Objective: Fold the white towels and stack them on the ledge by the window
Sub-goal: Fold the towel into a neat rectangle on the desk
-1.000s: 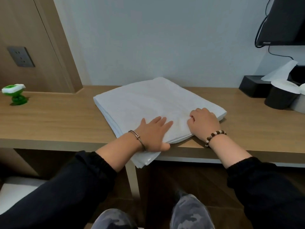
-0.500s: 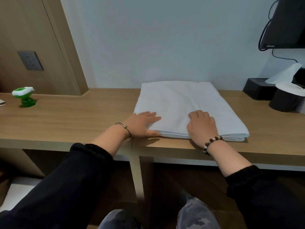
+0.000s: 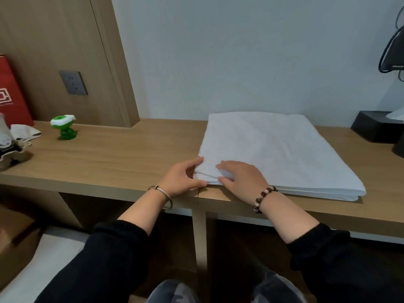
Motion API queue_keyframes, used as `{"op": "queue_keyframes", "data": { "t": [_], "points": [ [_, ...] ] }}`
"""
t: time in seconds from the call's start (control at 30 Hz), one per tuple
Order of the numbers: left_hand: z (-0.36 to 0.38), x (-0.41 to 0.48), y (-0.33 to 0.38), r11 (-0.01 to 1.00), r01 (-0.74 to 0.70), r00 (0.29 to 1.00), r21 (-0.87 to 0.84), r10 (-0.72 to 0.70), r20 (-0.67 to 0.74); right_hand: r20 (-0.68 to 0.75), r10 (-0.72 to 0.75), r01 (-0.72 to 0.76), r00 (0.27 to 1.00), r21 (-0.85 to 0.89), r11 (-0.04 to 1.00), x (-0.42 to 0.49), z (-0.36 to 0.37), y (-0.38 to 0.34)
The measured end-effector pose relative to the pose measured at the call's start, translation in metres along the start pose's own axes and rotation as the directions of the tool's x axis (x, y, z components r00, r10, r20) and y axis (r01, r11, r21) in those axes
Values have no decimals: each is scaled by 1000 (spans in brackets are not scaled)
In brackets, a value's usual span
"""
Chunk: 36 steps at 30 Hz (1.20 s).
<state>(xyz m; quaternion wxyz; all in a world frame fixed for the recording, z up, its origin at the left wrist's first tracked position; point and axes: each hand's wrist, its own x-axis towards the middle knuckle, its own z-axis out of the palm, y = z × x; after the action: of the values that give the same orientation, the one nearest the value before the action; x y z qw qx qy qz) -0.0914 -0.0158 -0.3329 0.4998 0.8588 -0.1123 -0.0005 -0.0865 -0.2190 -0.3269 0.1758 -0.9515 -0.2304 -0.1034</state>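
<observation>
A folded white towel (image 3: pixel 273 149) lies flat on the wooden desk (image 3: pixel 120 154), against the wall. Both hands meet at its near left corner. My left hand (image 3: pixel 181 178) cups that corner from the side, index finger along the towel's left edge and thumb along its front edge. My right hand (image 3: pixel 242 178) lies over the same corner, fingers on top and thumb pressed against the front layers. No window ledge is in view.
A green and white gadget (image 3: pixel 64 127) stands at the desk's left, beside a red bag (image 3: pixel 11 95), a cloth and a cup carrier (image 3: pixel 11 154). A black tissue box (image 3: pixel 373 125) sits right of the towel. A wall socket (image 3: pixel 73 82) is on the wood panel.
The towel was turned square to the wall. My right hand slid left along its front edge to the near left corner, where my left hand now cups it. The camera swung left.
</observation>
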Motion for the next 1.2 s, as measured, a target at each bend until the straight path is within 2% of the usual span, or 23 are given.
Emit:
{"op": "queue_keyframes", "data": {
  "t": [0.07,0.2,0.3,0.43,0.67,0.77,0.83,0.9,1.0,1.07,1.2],
  "points": [
    [0,-1,-3,997,8,1000,-83,-8,-2,-11,11,-11,1000,-23,1000,1,0,-4],
    [3,-1,-7,976,-2,995,-216,-19,-95,-92,-14,8,996,-69,998,2,-2,-7],
    [0,-1,-8,982,-7,989,-187,-21,-147,-159,5,-12,987,-41,999,4,-2,-7],
    [0,-3,-8,987,-28,983,-156,-2,-184,-81,-19,17,997,-28,999,6,-3,-11],
    [2,-3,-7,986,-23,977,-167,-12,-211,98,-149,172,984,-292,941,24,-15,-22],
    [2,-3,-7,986,-27,977,-165,-9,-212,50,-141,149,989,-372,916,28,-14,-30],
    [2,-3,-8,984,-38,979,-177,1,-204,-49,-51,36,998,-256,966,31,-16,-30],
    [2,-3,-8,984,-50,983,-174,18,-185,-96,65,-69,993,-39,997,35,-19,-27],
    [2,-3,-9,986,-62,984,-152,36,-173,-188,92,-67,978,135,989,33,-23,-26],
    [2,-4,-9,986,-60,981,-156,30,-190,-196,19,-5,980,70,998,25,-18,-29],
    [3,-6,-6,981,-47,973,-188,3,-229,-59,-106,98,993,-130,987,8,1,-27]
  ]
}}
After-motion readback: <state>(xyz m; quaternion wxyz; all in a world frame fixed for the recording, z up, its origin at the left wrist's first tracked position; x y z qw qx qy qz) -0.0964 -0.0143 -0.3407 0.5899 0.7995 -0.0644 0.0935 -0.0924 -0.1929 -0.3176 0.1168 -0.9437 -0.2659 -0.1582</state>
